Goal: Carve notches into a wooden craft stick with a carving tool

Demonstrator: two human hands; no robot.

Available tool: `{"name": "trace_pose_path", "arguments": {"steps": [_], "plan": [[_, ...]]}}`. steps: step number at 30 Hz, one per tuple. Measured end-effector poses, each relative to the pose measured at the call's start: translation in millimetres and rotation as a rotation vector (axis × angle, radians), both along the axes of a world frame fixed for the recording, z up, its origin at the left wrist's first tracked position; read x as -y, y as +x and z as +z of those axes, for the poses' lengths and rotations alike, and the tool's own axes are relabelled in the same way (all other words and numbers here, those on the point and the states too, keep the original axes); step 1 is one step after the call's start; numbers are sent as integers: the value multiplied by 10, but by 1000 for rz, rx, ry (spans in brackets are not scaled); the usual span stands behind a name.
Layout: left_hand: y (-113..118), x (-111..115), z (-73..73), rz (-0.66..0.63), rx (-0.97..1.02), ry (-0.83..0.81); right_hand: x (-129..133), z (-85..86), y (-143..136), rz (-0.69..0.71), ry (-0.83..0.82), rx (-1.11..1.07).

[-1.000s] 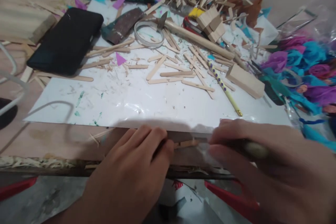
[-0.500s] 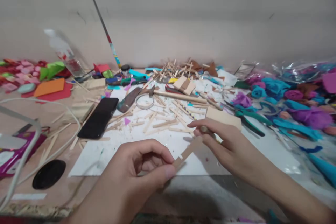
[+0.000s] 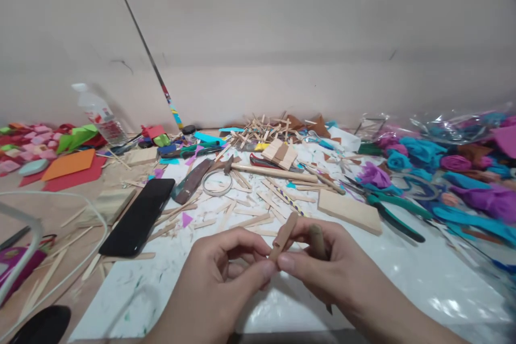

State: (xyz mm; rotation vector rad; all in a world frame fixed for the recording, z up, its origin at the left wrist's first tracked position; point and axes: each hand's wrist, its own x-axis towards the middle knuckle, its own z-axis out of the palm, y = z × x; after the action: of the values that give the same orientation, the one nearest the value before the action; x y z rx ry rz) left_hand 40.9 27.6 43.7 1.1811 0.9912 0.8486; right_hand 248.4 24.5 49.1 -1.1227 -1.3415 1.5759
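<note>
A notched light-brown strip [image 3: 285,232] is held up over the white sheet [image 3: 124,301]. My left hand [image 3: 229,274] pinches its lower end between thumb and forefinger. My right hand [image 3: 322,263] is closed beside it, thumb and forefinger at the strip's lower part. A brownish round-ended tool [image 3: 317,241] is also in my right hand, across the palm, with a dark tip showing below the hand. The fingertips of both hands nearly meet at the strip.
A black phone [image 3: 139,216] lies at left, a hammer [image 3: 274,172] and scattered wooden sticks [image 3: 252,221] beyond the hands. A wooden block [image 3: 350,210] and green-handled pliers [image 3: 397,214] sit at right. A bottle [image 3: 102,118] leans against the wall.
My right hand has moved down and left to the strip and now grips it too. The strip is tilted more upright. The view has shifted, with the table items lower in the picture.
</note>
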Motion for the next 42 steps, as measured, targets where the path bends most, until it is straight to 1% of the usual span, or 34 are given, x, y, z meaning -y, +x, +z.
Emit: {"name": "trace_pose_path", "arguments": {"steps": [3,5,10,14,18,22,25,28,32,37,42], "plan": [[-17,-1,-146,1,30,-48,10,-109,14,2,-90,-79],[-17,8,-210,-11,60,-77,33,-156,9,3,-129,-131],[21,31,-286,-56,171,-122,83,-201,-48,-4,-208,-237],[32,36,-318,-55,222,-135,91,-205,-68,-16,-172,-225],[32,35,-288,-16,212,-137,75,-170,-28,-16,-98,-142],[34,62,-173,8,173,-152,74,-132,39,-2,-28,-12],[30,96,-87,22,129,-159,97,-142,79,-16,31,104],[21,117,-46,19,76,-166,131,-179,110,-32,55,184],[8,109,-42,-15,14,-167,163,-213,128,-11,52,216],[-5,72,-103,-77,24,-50,152,-243,102,-24,40,166],[-4,50,-156,-129,92,-133,124,-250,64,-29,3,77]]}}
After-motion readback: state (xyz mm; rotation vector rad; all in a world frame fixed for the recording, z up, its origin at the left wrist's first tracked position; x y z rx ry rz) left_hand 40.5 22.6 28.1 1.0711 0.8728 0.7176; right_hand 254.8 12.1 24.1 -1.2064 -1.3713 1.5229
